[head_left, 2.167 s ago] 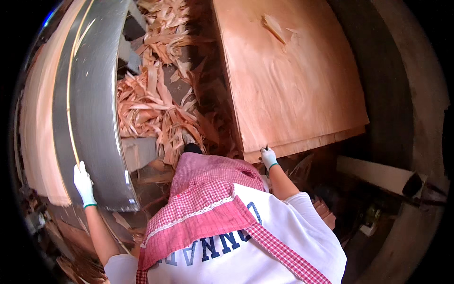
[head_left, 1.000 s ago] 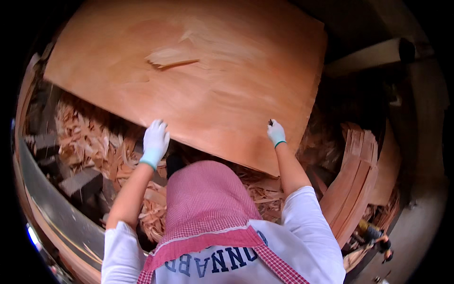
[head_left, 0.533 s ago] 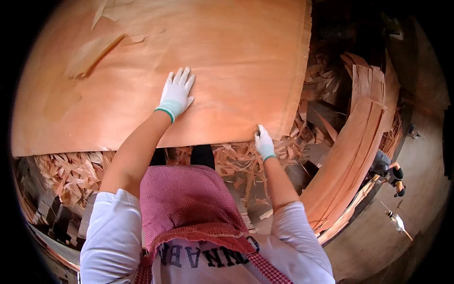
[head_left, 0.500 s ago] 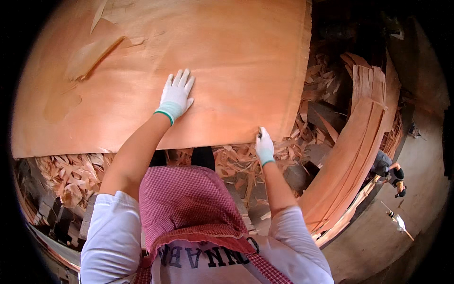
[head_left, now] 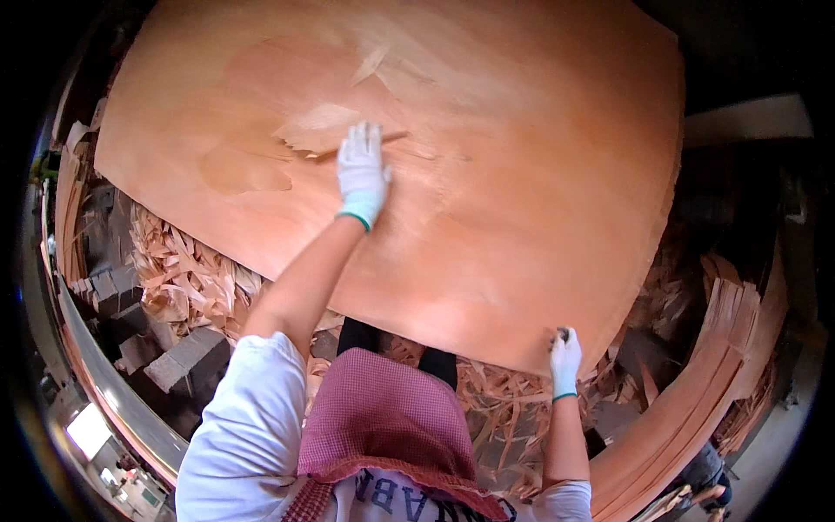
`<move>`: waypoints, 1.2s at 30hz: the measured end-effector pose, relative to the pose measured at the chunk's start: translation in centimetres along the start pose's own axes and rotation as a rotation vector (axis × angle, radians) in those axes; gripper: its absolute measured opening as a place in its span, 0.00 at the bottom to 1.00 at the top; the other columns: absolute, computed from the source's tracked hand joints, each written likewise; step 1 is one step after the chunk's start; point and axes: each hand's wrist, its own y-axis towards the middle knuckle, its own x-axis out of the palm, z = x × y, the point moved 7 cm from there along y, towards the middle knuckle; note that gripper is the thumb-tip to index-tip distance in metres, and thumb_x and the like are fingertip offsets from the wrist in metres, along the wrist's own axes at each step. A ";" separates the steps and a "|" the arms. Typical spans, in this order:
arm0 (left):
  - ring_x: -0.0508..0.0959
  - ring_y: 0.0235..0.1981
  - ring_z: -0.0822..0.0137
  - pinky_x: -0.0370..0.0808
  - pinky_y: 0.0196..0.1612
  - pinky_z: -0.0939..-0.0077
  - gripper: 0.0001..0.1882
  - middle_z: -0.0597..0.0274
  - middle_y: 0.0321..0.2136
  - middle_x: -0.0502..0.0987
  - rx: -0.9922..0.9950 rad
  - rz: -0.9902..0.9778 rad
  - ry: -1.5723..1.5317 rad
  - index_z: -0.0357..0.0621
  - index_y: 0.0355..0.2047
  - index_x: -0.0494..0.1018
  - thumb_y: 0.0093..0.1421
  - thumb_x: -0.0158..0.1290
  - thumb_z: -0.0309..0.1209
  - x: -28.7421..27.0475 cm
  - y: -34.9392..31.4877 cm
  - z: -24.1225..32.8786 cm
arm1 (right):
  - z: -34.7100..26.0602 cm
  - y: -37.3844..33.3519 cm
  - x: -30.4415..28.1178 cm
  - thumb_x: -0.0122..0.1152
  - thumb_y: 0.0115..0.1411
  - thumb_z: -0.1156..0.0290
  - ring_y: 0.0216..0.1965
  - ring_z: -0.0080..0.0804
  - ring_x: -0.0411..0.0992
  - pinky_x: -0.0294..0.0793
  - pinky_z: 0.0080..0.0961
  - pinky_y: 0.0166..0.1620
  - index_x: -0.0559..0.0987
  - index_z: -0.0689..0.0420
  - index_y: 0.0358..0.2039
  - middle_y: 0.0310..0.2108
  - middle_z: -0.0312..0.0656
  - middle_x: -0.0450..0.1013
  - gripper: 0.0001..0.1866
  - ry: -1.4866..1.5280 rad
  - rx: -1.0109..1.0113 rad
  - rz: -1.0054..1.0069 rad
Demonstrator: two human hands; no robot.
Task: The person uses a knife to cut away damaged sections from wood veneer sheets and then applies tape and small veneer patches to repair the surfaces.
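A broad orange-brown sheet of wood veneer (head_left: 522,217) lies in front of me. My left hand (head_left: 361,178), in a white glove with a green-edged cuff, rests flat on it with fingers stretched out. Just beyond and beside its fingers is a loose, raised flap of thin veneer (head_left: 317,130), partly covered by the hand. At the sheet's near edge, close to its right corner, my right hand (head_left: 565,361) is closed, gloved the same way. A small dark thing shows at its fingertips, too small to name.
Veneer scraps (head_left: 187,274) lie heaped below the sheet's near edge, beside grey blocks (head_left: 187,358). A curved stack of veneer strips (head_left: 683,400) stands at my right. Beyond that stack, a person (head_left: 706,477) is partly visible at the lower right.
My left hand has slid across the sheet, away and leftward, to the loose flap. My right hand stays at the near edge by the corner. The whole view has turned.
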 end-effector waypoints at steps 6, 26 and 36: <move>0.62 0.61 0.54 0.57 0.63 0.61 0.24 0.53 0.58 0.65 0.215 0.004 0.224 0.46 0.50 0.69 0.51 0.56 0.30 2.5 5.4 -6.6 | -28.6 0.7 11.9 0.53 0.58 0.68 0.55 0.49 0.66 0.70 0.40 0.55 0.69 0.52 0.56 0.58 0.50 0.64 0.23 -0.063 -0.773 -0.146; 0.70 0.53 0.49 0.68 0.55 0.60 0.33 0.46 0.52 0.69 -0.287 -0.321 -0.166 0.43 0.55 0.63 0.54 0.57 0.48 -5.0 10.7 -36.2 | -47.3 0.4 24.5 0.57 0.56 0.71 0.52 0.49 0.70 0.73 0.46 0.49 0.64 0.44 0.57 0.67 0.39 0.53 0.27 -0.416 -0.781 -0.140; 0.75 0.45 0.49 0.74 0.43 0.55 0.17 0.52 0.46 0.70 -0.262 -0.368 0.012 0.49 0.46 0.66 0.56 0.52 0.28 1.0 5.4 -39.0 | -51.9 -5.8 32.1 0.56 0.57 0.72 0.49 0.51 0.72 0.77 0.43 0.44 0.62 0.40 0.59 0.69 0.44 0.47 0.29 -0.629 -0.753 -0.304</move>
